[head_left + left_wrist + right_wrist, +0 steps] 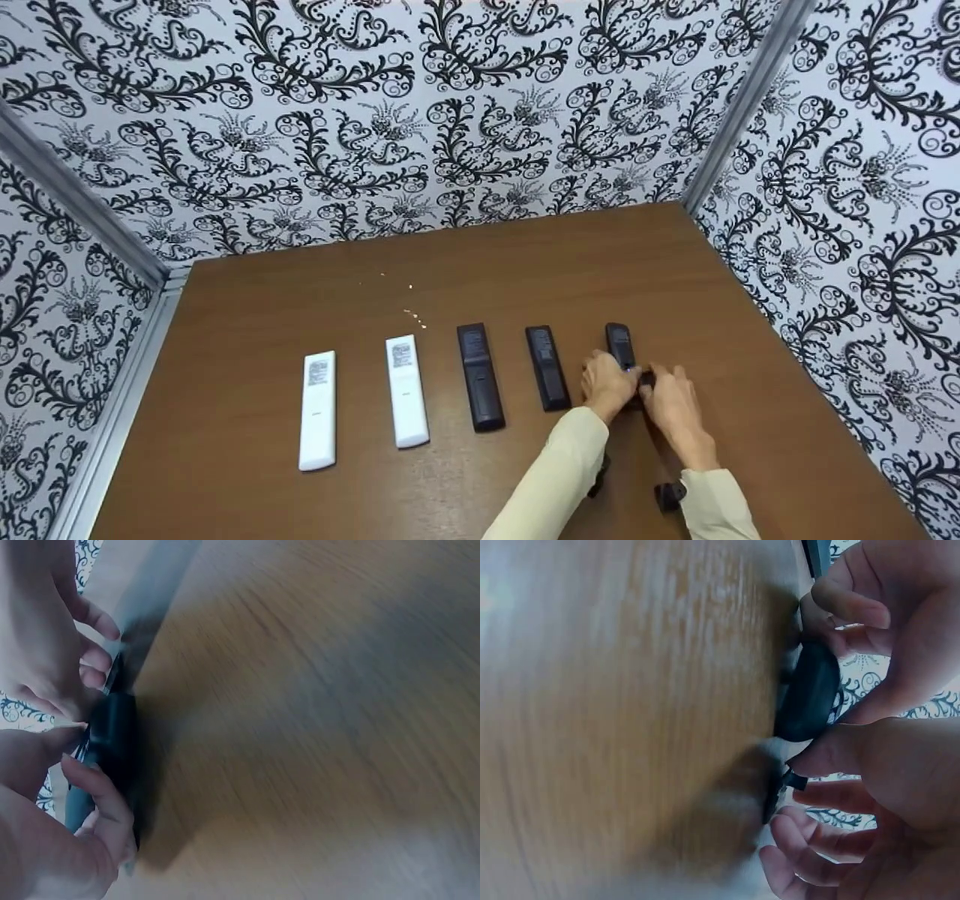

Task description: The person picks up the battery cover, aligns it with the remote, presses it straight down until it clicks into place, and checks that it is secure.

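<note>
The rightmost black remote control (619, 341) lies back-up on the table, partly hidden by the hands. My left hand (607, 381) grips it around its sides; in the left wrist view, fingers (109, 802) curl along the dark remote body (112, 731). Beside it, my right hand (675, 401) pinches a small black piece (646, 379) that looks like a battery cover. That piece (795, 780) shows between thumb and fingers in the right wrist view. Both thumbs are close to the remote's near part, whose battery area is mostly hidden.
To the left, back-up in a row, lie a slim black remote (548, 367), a longer black remote (481, 379) and two white remotes (407, 390) (318, 412). Patterned walls (487, 112) border the brown table (247, 315) at the back and sides.
</note>
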Demonstrator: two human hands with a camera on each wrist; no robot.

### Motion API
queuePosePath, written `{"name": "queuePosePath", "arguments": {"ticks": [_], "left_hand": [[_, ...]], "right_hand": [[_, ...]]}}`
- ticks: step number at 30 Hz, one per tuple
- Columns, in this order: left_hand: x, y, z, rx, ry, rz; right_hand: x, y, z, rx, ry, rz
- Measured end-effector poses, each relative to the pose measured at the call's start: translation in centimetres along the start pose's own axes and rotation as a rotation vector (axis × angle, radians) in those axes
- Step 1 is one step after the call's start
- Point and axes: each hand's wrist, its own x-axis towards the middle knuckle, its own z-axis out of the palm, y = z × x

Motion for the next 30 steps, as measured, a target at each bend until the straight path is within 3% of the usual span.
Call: {"name": "queuePosePath", "arguments": {"ticks": [7, 11, 16, 19, 23, 26, 30], "left_hand": [[0.8, -0.2, 0.0, 0.060, 0.015, 0.012], [1.5, -0.5, -0.3, 0.016, 0.009, 0.038], [2.3, -1.5, -0.7, -0.064, -0.001, 0.114], [2.4, -1.9, -1.0, -0.183, -0.040, 0.072], [2.2, -1.7, -1.7, -0.384, -0.114, -0.073], [2.1, -1.7, -1.8, -0.448, -0.157, -0.132], [2.1, -1.9, -1.6, -0.489, -0.198, -0.144]], "right_hand": [[-0.4, 0.0, -0.1, 0.000, 0.060, -0.023], [-0.3, 0.3, -0.3, 0.019, 0.083, -0.026], [-0.2, 0.7, -0.5, 0.041, 0.102, -0.041], [-0.3, 0.8, -0.6, 0.054, 0.098, -0.041], [-0.3, 0.8, -0.7, 0.112, 0.091, -0.022], [-0.3, 0.8, -0.7, 0.178, 0.111, -0.003], [-0.3, 0.9, -0.5, 0.242, 0.183, -0.005]]}}
